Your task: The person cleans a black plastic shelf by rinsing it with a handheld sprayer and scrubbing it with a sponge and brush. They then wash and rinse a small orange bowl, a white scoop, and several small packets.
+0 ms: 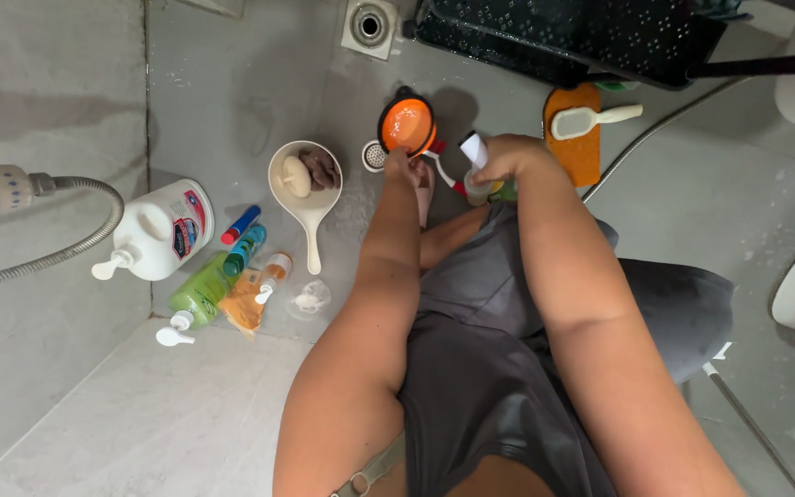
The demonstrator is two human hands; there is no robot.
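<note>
Your left hand pinches the orange cup; your right hand squeezes a white-capped bottle, mid-frame.

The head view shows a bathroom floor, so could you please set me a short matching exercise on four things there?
Things:
1. round orange bowl
2. large white pump bottle
3. cream long-handled scoop
4. white brush

Places:
A. on the orange mat
B. holds two rounded lumps, one pale and one brown
C. at the left hand
D. by the left wall, lying down

Pairs: 1-C, 2-D, 3-B, 4-A
</note>
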